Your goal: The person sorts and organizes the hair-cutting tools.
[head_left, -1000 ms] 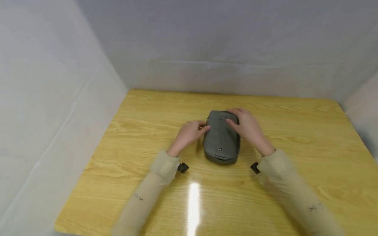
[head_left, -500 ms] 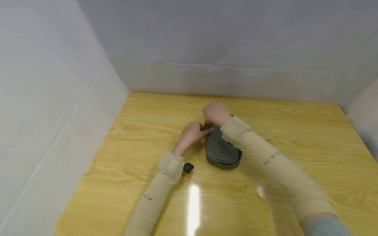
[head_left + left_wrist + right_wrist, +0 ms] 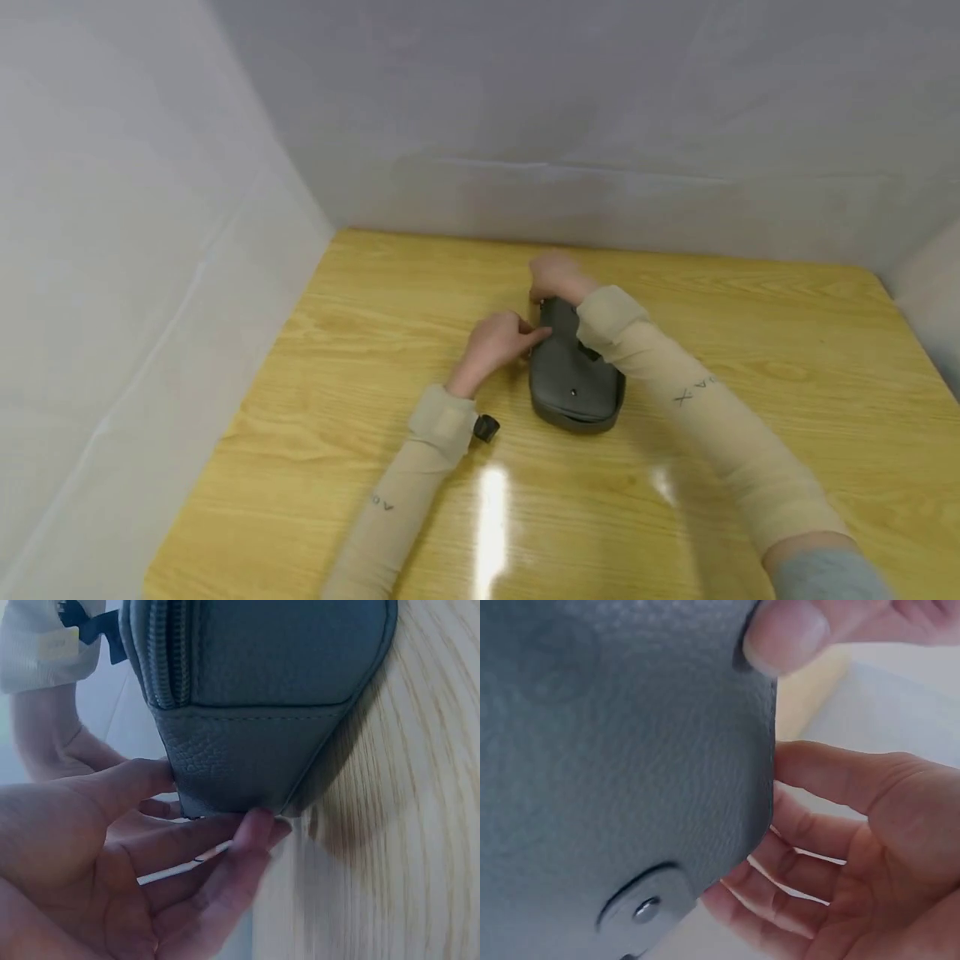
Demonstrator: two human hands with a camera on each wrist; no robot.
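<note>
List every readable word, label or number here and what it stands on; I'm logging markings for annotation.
"X A" plus fainter, blurred letters: on the beige right sleeve, head view.
"A" plus a blurred character: on the beige left sleeve.
Grey leather zip pouch: no readable text; only plain metal studs.
Light wooden table: none.

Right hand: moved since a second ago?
Yes. The right hand crossed from the right side of the grey pouch to its far left corner, toward the table's back edge.

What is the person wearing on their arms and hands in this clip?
Both hands are bare. Each forearm wears a long beige sleeve printed with small dark letters. A small black wrist camera sits at the left cuff, and a grey-blue sleeve shows above the right elbow.
</note>
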